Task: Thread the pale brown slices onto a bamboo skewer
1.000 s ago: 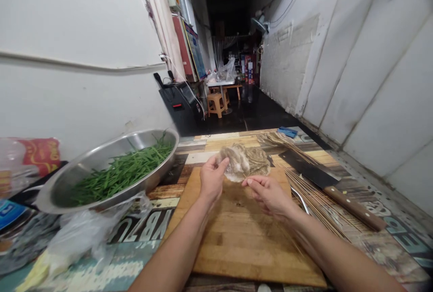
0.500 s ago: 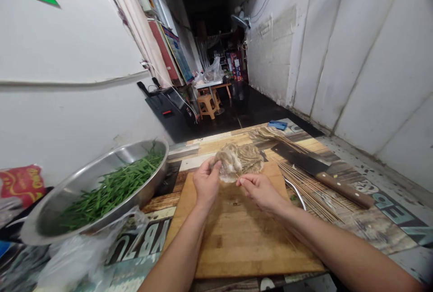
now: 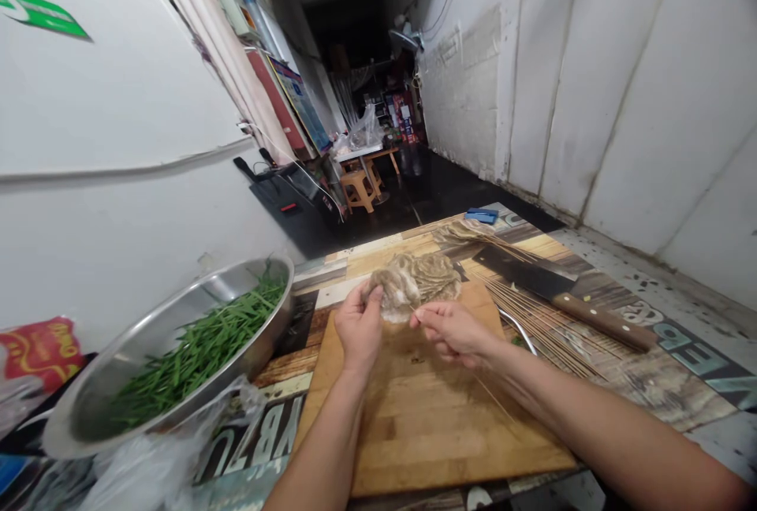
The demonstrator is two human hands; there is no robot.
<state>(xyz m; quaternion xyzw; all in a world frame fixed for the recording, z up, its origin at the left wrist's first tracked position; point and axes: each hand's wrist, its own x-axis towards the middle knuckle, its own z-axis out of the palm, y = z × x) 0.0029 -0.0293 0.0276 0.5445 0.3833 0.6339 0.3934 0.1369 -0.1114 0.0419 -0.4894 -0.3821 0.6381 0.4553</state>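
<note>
A pale, ruffled piece of food [image 3: 414, 284] lies at the far end of a wooden cutting board [image 3: 414, 416]. My left hand [image 3: 359, 328] pinches its left edge. My right hand [image 3: 453, 331] is closed on a thin bamboo skewer [image 3: 490, 399] whose tip points into the food and whose shaft runs back along my forearm. Both hands hover just above the board.
A steel bowl [image 3: 142, 353] of green stalks sits at the left, with plastic bags before it. Right of the board lie a bundle of bamboo skewers [image 3: 544, 322], a cleaver [image 3: 568, 298] with a wooden handle and a blue item [image 3: 482, 216]. White walls flank the table.
The view has swung a little to the right and down. My hands keep their hold on the food and skewer, with the skewer now seen more clearly along my right forearm.
</note>
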